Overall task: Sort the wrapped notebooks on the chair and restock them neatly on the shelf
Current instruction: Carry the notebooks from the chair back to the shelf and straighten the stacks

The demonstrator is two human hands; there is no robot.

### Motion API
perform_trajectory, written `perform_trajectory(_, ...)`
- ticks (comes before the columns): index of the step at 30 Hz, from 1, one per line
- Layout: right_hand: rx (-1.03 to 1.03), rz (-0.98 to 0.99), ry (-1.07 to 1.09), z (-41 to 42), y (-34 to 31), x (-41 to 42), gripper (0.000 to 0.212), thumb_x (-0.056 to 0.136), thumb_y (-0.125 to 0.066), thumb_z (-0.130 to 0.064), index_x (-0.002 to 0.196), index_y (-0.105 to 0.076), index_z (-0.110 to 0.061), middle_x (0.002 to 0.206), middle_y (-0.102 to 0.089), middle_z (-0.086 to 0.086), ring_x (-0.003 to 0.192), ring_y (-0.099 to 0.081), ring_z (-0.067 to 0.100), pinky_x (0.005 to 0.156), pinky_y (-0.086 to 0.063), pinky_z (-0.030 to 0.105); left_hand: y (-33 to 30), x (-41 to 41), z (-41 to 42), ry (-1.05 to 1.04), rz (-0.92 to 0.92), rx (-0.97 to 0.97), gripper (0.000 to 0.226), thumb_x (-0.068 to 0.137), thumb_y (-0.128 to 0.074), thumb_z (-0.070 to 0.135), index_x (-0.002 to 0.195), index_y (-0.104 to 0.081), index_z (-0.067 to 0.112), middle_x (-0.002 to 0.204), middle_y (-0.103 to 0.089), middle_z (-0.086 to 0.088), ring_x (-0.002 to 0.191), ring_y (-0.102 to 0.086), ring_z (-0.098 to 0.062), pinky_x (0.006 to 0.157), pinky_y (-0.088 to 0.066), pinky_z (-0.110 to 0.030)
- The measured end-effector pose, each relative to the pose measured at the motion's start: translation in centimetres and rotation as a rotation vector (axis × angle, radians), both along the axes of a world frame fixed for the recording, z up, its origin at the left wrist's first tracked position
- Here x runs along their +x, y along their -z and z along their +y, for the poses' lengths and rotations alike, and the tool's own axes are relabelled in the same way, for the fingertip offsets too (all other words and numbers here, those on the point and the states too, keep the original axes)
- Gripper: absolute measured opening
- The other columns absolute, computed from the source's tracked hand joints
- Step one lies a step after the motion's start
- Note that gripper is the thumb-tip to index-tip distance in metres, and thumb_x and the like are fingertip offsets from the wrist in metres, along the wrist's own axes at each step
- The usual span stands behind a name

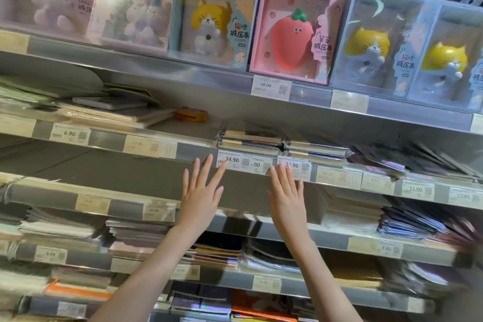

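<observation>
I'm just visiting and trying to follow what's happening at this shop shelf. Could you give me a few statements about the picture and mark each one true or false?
1. Both hands hold wrapped notebooks. False: the left hand and right hand are open with fingers spread, holding nothing.
2. A pink box with a red strawberry toy stands on the top shelf. True.
3. The white price tag under that box reads 6.90. False: it reads 58.00.
4. Two low stacks of plastic-wrapped notebooks lie on the shelf just above the fingertips. True.
5. A small yellow and red object lies on that same shelf, left of the stacks. True.
</observation>
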State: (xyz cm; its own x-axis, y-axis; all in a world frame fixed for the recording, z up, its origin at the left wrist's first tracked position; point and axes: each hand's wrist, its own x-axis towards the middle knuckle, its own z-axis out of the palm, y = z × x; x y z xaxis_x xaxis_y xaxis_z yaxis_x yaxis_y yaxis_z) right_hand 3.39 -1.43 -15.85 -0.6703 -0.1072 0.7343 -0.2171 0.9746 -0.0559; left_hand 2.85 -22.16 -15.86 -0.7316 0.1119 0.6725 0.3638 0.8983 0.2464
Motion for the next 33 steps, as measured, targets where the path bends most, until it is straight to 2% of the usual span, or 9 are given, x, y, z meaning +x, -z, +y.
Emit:
perform_trajectory(5,-0.012,-0.077,-0.017,-0.7,1.1,1.0,0.060,0.098,-0.037,-0.014,0.148,-0.005,-0.021,0.155,0.003,0.003,0.143,0.012,0.021,0.115,0.006,0.044,1.3,1.4,-0.9,-0.008,-0.050,-0.020,0.054,0.100,-0.030,0.031,0.146,-0.002,0.035,0.153,0.016,0.005,0.136,0.026,-0.019,0.108,0.021,-0.038)
perform_trajectory(10,-0.030,-0.112,-0.032,-1.4,2.9,1.7,0.058,0.097,-0.042,-0.018,0.148,-0.015,-0.018,0.155,-0.001,0.004,0.143,0.008,0.022,0.115,0.003,0.046,3.9,2.5,-1.3,0.018,-0.110,0.010,0.053,0.100,-0.032,0.032,0.146,-0.007,0.036,0.157,0.004,0.002,0.137,0.024,-0.018,0.110,0.018,-0.039)
perform_trajectory(15,-0.045,-0.230,-0.029,-2.1,6.2,2.5,0.053,0.099,-0.038,-0.025,0.147,-0.019,-0.021,0.155,-0.002,0.003,0.142,0.008,0.021,0.116,0.000,0.048,7.4,3.6,-1.4,0.028,-0.170,-0.006,0.054,0.100,-0.032,0.033,0.145,-0.003,0.038,0.156,0.005,0.003,0.138,0.023,-0.018,0.111,0.018,-0.039)
perform_trajectory(20,-0.037,-0.336,-0.049,-2.7,10.4,3.6,0.054,0.099,-0.036,-0.027,0.148,-0.015,-0.022,0.152,0.008,-0.001,0.142,0.013,0.018,0.114,0.007,0.043,11.5,5.0,-1.6,0.040,-0.266,0.014,0.054,0.098,-0.035,0.036,0.146,-0.009,0.036,0.156,0.001,0.006,0.139,0.020,-0.014,0.112,0.017,-0.037)
perform_trajectory(26,-0.041,-0.469,-0.046,-3.4,15.8,5.0,0.056,0.099,-0.037,-0.027,0.148,-0.010,-0.025,0.152,0.013,-0.003,0.141,0.016,0.017,0.114,0.009,0.043,17.2,6.8,-1.8,0.039,-0.380,-0.023,0.064,0.094,-0.042,0.044,0.146,-0.004,0.036,0.155,0.005,0.007,0.139,0.020,-0.014,0.111,0.017,-0.035)
perform_trajectory(30,-0.034,-0.544,-0.062,-3.8,21.2,6.4,0.057,0.098,-0.040,-0.027,0.148,-0.013,-0.022,0.154,0.005,0.001,0.143,0.008,0.021,0.115,0.002,0.047,22.6,8.7,-2.3,0.059,-0.465,0.015,0.064,0.093,-0.045,0.046,0.147,-0.014,0.032,0.156,-0.004,0.006,0.141,0.014,-0.013,0.113,0.013,-0.036)
perform_trajectory(33,-0.029,-0.628,-0.065,-4.2,25.9,7.6,0.055,0.098,-0.043,-0.025,0.147,-0.021,-0.017,0.155,-0.004,0.004,0.142,0.006,0.020,0.114,0.000,0.048,27.0,10.8,-3.1,0.066,-0.568,0.024,0.066,0.092,-0.047,0.047,0.147,-0.015,0.031,0.155,-0.001,0.008,0.142,0.012,-0.014,0.115,0.012,-0.037)
